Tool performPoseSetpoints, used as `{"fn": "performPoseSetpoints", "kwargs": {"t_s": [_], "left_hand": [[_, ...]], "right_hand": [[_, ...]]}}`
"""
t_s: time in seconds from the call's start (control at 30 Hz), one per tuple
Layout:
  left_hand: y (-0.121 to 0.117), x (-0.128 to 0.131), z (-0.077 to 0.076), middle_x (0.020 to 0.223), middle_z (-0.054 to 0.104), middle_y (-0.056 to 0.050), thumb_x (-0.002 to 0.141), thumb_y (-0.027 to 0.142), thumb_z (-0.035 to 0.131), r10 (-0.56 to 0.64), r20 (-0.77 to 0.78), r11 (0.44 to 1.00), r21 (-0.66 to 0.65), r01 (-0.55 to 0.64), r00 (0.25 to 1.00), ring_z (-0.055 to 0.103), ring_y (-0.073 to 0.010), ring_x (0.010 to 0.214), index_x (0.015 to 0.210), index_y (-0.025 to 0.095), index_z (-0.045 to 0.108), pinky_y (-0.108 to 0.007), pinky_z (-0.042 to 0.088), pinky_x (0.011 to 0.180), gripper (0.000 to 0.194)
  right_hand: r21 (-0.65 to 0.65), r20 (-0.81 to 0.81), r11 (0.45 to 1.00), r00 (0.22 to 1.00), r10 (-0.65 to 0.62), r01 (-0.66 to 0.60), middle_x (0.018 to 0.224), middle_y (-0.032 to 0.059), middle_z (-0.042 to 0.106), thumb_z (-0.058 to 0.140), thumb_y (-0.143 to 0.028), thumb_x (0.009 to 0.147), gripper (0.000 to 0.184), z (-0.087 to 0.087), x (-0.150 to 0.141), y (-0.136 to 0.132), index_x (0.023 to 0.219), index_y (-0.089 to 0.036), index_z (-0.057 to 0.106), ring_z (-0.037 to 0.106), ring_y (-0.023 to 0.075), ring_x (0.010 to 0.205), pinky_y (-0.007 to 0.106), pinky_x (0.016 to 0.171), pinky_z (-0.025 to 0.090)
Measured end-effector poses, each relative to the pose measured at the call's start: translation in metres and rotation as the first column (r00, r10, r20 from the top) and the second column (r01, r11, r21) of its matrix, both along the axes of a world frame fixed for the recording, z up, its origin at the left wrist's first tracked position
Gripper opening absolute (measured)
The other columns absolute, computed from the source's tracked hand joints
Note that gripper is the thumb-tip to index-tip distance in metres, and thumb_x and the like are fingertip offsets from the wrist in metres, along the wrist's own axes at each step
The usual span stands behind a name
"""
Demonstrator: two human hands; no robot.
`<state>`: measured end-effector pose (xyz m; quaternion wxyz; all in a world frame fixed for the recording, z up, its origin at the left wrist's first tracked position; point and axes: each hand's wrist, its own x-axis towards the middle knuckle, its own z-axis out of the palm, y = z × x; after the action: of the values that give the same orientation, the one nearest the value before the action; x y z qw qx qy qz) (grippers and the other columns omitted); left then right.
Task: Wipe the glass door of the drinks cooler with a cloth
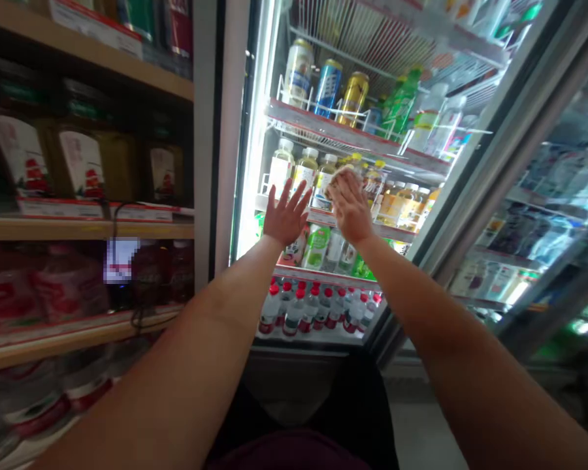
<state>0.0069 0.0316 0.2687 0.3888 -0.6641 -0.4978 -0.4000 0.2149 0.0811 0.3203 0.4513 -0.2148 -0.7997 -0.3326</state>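
Head view: grasping pale cloth (340, 179) under fingers of right hand (351, 212), before bottles (280, 171) in lit cooler (232, 130); spreading left hand (287, 219), gripping nothing. Could drop cloth through slackened hold, or smudge cooler front by leaning bare palm.

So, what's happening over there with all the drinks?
A person is reaching both arms toward a lit drinks fridge. Their right hand holds a crumpled pale cloth, apparently against the glass front. Their left hand is spread open beside it, with no item in it. Bottles and cans stand on the fridge shelves behind.
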Motion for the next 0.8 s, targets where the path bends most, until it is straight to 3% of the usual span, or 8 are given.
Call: {"fn": "performPoseSetpoints", "kwargs": {"t_s": [0.27, 0.43, 0.6, 0.8], "left_hand": [[0.000, -0.010, -0.011, 0.169, 0.024, 0.001, 0.106, 0.037, 0.034, 0.032, -0.031, 0.999, 0.010, -0.032, 0.999, 0.002, -0.0228, 0.159, 0.163, 0.031, 0.029, -0.055, 0.003, 0.132, 0.058], [0.001, -0.012, -0.013, 0.169, 0.024, 0.000, 0.105, 0.035, 0.036, 0.035, -0.032, 0.999, 0.015, -0.035, 0.999, 0.003, -0.0243, 0.159, 0.163, 0.029, 0.030, -0.056, 0.002, 0.132, 0.058], [0.002, -0.013, -0.014, 0.168, 0.027, -0.005, 0.105, 0.035, 0.038, 0.008, -0.038, 0.999, 0.047, -0.006, 0.999, 0.006, -0.0264, 0.159, 0.161, 0.024, 0.036, -0.057, 0.003, 0.131, 0.057], [0.002, -0.015, -0.015, 0.167, 0.028, -0.006, 0.105, 0.033, 0.040, 0.023, -0.048, 0.998, 0.063, -0.020, 0.999, 0.007, -0.0261, 0.159, 0.160, 0.024, 0.038, -0.057, 0.004, 0.132, 0.056]], "right_hand": [[-0.085, 0.190, 0.996, 0.982, 0.016, 0.000, 0.162, 0.0028, 0.042, 0.045, -0.012, 0.102, 0.051, -0.061, 0.000, -0.015, 0.149, -0.029, 0.055, 0.029, 0.0244, 0.156, 0.054, 0.130, 0.024], [-0.109, 0.284, 0.994, 0.959, 0.018, 0.014, 0.159, 0.0047, 0.046, 0.048, -0.010, 0.100, 0.051, -0.081, 0.003, -0.019, 0.147, -0.027, 0.057, 0.035, 0.0234, 0.153, 0.053, 0.127, 0.030], [-0.039, 0.342, 0.998, 0.938, 0.061, -0.051, 0.162, 0.0051, 0.040, 0.050, -0.011, 0.100, 0.050, -0.074, 0.009, -0.022, 0.147, -0.026, 0.057, 0.030, 0.0218, 0.155, 0.049, 0.128, 0.030], [0.010, 0.157, 0.999, 0.987, 0.039, -0.041, 0.168, 0.0021, 0.030, 0.053, -0.011, 0.099, 0.041, -0.037, 0.021, -0.015, 0.133, -0.026, 0.069, 0.012, 0.0278, 0.160, 0.053, 0.129, 0.028]]}}
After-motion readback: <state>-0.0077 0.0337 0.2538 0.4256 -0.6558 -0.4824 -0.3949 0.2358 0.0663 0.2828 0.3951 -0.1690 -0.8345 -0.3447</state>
